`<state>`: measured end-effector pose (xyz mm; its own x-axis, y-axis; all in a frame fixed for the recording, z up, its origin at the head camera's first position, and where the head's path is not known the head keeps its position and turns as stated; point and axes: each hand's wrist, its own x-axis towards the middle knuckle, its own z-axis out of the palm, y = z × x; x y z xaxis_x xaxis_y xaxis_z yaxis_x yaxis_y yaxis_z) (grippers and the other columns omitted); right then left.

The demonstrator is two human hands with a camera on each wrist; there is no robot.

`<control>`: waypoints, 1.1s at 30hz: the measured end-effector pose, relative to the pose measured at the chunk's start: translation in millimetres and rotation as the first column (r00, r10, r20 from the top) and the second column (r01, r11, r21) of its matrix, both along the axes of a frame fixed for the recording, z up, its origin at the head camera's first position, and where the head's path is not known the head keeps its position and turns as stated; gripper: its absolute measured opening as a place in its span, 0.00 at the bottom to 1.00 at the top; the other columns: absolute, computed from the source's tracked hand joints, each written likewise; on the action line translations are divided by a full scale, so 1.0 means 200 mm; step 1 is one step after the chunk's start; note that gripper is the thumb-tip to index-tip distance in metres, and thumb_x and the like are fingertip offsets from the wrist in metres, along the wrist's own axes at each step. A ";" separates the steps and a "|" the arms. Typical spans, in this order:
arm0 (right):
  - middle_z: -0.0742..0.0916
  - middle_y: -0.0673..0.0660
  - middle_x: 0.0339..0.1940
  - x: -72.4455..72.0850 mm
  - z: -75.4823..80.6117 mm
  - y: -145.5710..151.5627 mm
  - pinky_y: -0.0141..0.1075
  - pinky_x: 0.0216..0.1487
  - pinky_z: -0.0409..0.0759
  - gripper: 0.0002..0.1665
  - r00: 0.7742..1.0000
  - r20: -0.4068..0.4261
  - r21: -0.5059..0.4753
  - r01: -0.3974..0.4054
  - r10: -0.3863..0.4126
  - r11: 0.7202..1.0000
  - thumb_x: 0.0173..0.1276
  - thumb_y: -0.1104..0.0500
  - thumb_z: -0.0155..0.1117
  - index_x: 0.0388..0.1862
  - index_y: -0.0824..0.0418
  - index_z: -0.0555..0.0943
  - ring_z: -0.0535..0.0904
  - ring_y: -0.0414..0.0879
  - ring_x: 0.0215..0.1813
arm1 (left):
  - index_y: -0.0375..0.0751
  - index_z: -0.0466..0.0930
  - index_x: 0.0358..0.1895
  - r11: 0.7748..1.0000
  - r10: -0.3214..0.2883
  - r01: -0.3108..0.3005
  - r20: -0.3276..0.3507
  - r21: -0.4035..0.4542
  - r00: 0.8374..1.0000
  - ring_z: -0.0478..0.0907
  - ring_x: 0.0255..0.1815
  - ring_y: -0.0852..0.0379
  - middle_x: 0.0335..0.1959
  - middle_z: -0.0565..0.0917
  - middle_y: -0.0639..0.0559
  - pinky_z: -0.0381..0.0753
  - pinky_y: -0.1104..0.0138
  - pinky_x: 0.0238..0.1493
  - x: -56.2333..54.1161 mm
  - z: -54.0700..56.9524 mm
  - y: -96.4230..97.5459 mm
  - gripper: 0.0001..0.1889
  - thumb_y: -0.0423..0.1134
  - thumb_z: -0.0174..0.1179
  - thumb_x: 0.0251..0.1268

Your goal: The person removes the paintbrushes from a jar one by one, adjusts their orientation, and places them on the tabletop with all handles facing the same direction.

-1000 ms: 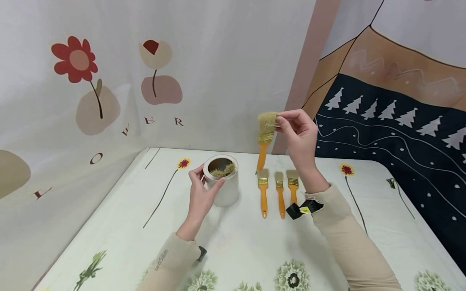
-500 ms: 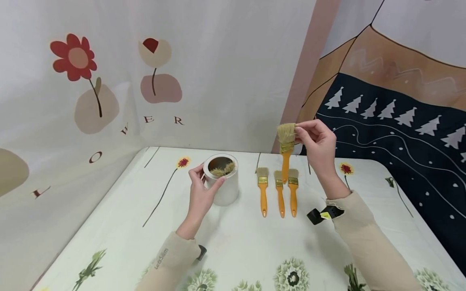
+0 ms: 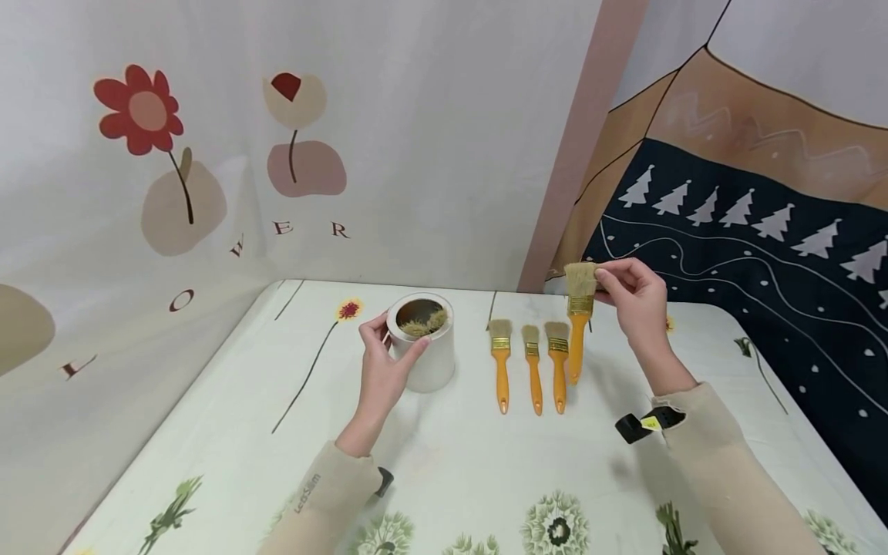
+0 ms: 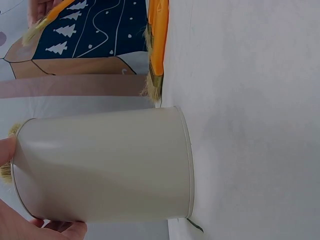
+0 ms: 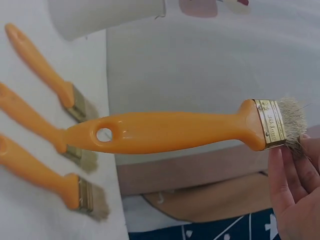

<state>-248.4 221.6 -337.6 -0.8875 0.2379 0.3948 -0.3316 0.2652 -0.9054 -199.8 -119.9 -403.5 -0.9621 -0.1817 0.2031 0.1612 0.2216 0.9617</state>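
The right hand, right of centre in the head view, pinches the brush by its bristles between thumb and fingers. The brush hangs handle down, its handle end looking clear of the table, just beside the rightmost of the flat brushes. The left hand, near the middle, has its thumb and fingers curled about the upper part of the can, which stands upright; tufts show inside its mouth. Between can and right hand lie the left brush, the middle brush and the right brush, bristles toward the top of the frame.

Handling this well, I judge, calls for a light but firm pinch: bristles give and could shed or slip, and the handle is free to swing. Keeping it clear of the right brush would avoid a knock, and the left hand should hold the can steady.

Against half a second ago, the right hand and brush sit further right and lower; the handle, which overlapped the row, now falls outside it. The left hand, can and row look unchanged.
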 end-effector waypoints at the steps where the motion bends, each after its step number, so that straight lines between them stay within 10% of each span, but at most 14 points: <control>1: 0.86 0.34 0.34 0.00 -0.01 0.01 0.22 0.40 0.87 0.03 1.000 0.014 0.004 0.005 -0.005 1.000 0.70 0.60 0.65 0.41 0.56 0.82 0.84 0.29 0.39 | 0.35 0.50 0.69 1.000 0.000 0.000 0.004 0.001 1.000 0.56 0.80 0.45 0.76 0.61 0.39 0.58 0.54 0.83 0.00 0.00 0.00 0.40 0.40 0.68 0.63; 22: 0.86 0.38 0.33 -0.15 -0.39 0.24 0.23 0.36 0.88 0.08 0.952 0.302 0.000 0.059 -0.056 0.998 0.72 0.53 0.64 0.45 0.54 0.82 0.84 0.29 0.34 | 0.37 0.49 0.70 1.000 -0.008 0.008 0.014 -0.003 1.000 0.57 0.80 0.47 0.77 0.60 0.40 0.58 0.55 0.83 0.01 0.00 0.00 0.41 0.41 0.69 0.63; 33: 0.81 0.33 0.27 -0.13 -0.41 0.23 0.23 0.36 0.87 0.14 0.890 0.445 0.072 0.075 -0.099 0.995 0.75 0.60 0.59 0.54 0.67 0.78 0.79 0.27 0.31 | 0.37 0.50 0.70 1.000 -0.002 0.002 0.021 0.003 1.000 0.56 0.80 0.47 0.77 0.60 0.41 0.58 0.55 0.83 0.01 0.00 0.00 0.41 0.41 0.69 0.63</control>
